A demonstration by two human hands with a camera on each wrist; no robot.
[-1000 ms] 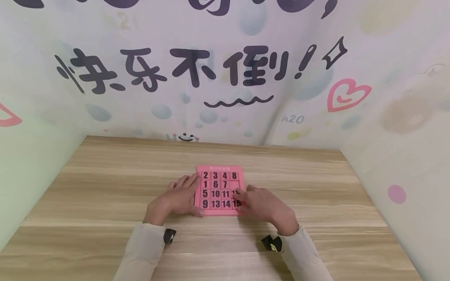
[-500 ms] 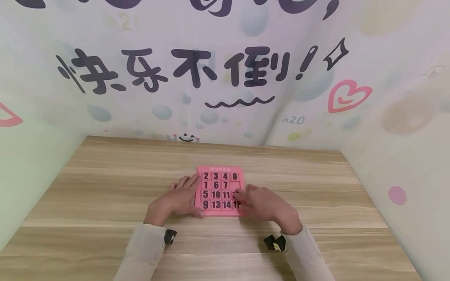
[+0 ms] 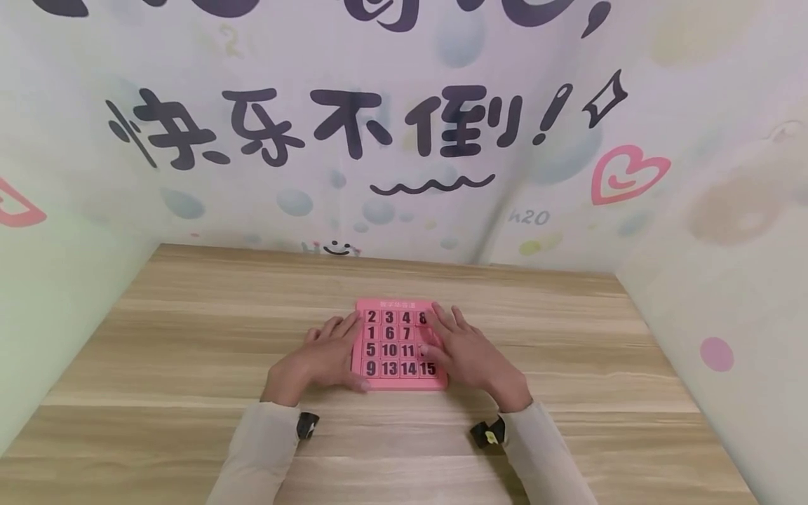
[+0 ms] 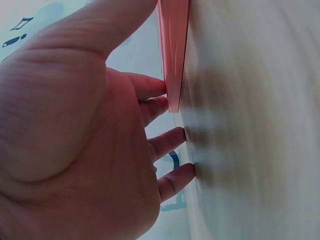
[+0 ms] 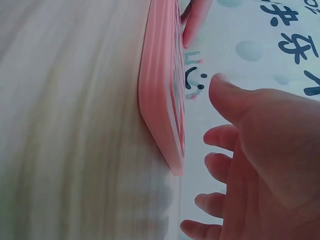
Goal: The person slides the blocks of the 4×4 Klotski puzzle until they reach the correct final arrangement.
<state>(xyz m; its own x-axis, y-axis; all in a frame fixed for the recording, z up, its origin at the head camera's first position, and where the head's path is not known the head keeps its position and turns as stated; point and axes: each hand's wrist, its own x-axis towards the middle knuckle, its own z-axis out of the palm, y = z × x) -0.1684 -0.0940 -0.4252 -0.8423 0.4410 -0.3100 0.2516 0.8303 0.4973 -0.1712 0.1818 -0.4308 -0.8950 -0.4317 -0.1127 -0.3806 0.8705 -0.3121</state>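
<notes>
A pink number sliding puzzle [image 3: 398, 384] lies flat on the table, its black-numbered tiles facing up. In the head view the top row reads 2, 3, 4, 8. The left hand [image 3: 325, 358] rests along the puzzle's left side, thumb at the near left corner. In the left wrist view its fingers are fairly straight, with two fingertips at the pink edge. The right hand [image 3: 473, 351] is spread over the right side. Its thumb covers most of a tile beside the 11, and its fingers partly hide the 8. In the right wrist view those fingers appear raised above the puzzle [image 5: 160, 95].
The wood-grain table [image 3: 252, 280] extends around the puzzle on all sides. Behind it stands a printed wall [image 3: 404, 224] with large dark characters, and more wall closes off both sides. Dark wrist straps [image 3: 489, 433] show at the light sleeves.
The right hand has shifted away from the person along the puzzle and its fingers have spread towards the 8. The 15 tile is now uncovered. The left hand stays in place.
</notes>
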